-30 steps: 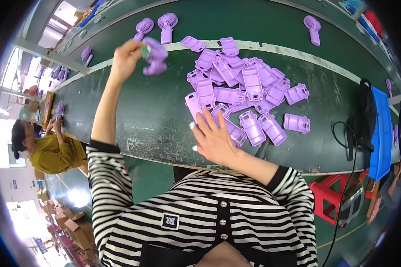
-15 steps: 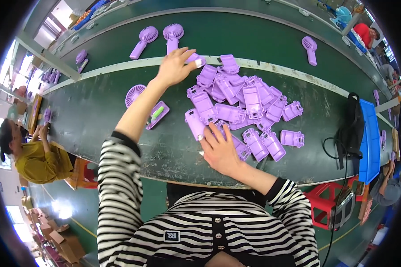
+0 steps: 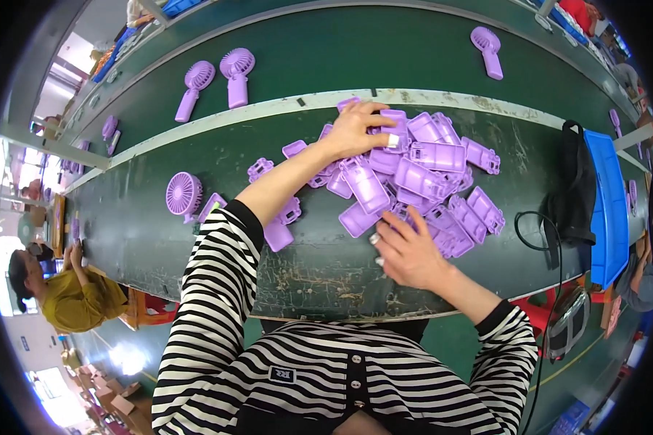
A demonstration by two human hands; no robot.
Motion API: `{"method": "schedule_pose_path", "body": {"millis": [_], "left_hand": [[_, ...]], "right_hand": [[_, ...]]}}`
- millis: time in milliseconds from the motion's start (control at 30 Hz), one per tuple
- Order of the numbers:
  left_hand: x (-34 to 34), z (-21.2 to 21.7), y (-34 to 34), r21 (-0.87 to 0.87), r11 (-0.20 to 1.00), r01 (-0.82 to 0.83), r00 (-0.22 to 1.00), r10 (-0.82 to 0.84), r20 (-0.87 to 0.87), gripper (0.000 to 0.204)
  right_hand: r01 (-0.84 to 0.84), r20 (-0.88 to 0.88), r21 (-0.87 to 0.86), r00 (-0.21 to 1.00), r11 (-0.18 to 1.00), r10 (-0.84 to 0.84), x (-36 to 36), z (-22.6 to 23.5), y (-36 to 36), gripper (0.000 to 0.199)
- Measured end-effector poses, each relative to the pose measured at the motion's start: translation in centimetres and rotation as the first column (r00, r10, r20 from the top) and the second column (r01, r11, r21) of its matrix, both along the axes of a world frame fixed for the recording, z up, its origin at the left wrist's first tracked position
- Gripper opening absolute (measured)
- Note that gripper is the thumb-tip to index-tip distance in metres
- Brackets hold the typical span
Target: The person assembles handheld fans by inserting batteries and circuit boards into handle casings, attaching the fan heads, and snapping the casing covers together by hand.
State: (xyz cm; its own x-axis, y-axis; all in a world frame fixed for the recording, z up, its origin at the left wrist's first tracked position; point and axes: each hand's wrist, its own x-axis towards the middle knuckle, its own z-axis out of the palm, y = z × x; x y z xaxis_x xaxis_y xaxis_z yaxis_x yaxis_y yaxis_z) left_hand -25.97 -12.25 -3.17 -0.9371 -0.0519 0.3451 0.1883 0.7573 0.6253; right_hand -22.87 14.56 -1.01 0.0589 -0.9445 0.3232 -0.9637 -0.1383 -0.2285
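Observation:
A heap of purple plastic handle shells (image 3: 435, 156) lies on the dark green table. My left hand (image 3: 355, 132) reaches over its far left side, fingers spread and touching shells there. At the near edge of the heap rests my right hand (image 3: 410, 254), fingers apart against the lower shells, white covers on some fingertips. Neither hand is closed round a shell. Left of the heap, a few loose shells (image 3: 278, 236) lie partly behind my left forearm. Further left is a round purple fan head (image 3: 184, 193), with a shell (image 3: 212, 206) partly hidden beside my sleeve.
Three purple handheld fans, one of them this fan (image 3: 238, 76), lie beyond the pale strip (image 3: 486, 106). A black bag (image 3: 569, 192) with a cable and a blue tray (image 3: 608, 210) are at the right. A person in a mustard top (image 3: 83, 293) sits at the left.
My left hand has moved right, from near the fans onto the far side of the heap. The heap has shifted and several shells lie differently. My right hand stays at its near edge.

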Motion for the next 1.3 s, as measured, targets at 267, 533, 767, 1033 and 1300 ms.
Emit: {"method": "schedule_pose_path", "body": {"millis": [267, 533, 767, 1033, 1300], "left_hand": [[-1.7, 4.4, 5.8, 0.307, 0.938, 0.163, 0.983, -0.18, 0.027, 0.04], [20.1, 4.7, 0.2, -0.117, 0.912, -0.394, 0.913, 0.375, -0.16, 0.062], [31.1, 2.0, 5.5, -0.056, 0.778, -0.625, 0.773, 0.628, 0.092, 0.074], [34.1, 4.3, 4.0, 0.057, 0.615, -0.786, 0.605, 0.785, -0.131, 0.053], [39.2, 4.5, -5.4, -0.034, 0.15, -0.988, 0.145, 0.982, 0.125, 0.042]], "right_hand": [[0.188, -0.037, -0.027, 0.981, 0.982, -0.189, -4.0, 0.7, 3.5, 0.038], [0.219, 0.063, -0.15, 0.975, 0.964, -0.212, 3.2, 3.0, 2.1, 0.03], [-0.056, 0.071, -0.048, 0.996, 0.997, 0.059, 11.3, 2.6, -8.6, 0.047], [0.015, -0.101, 0.016, 0.995, 1.0, -0.014, 10.5, 0.2, -16.4, 0.055], [0.206, -0.155, -0.009, 0.966, 0.978, -0.205, 6.8, 1.7, -12.2, 0.043]]}}
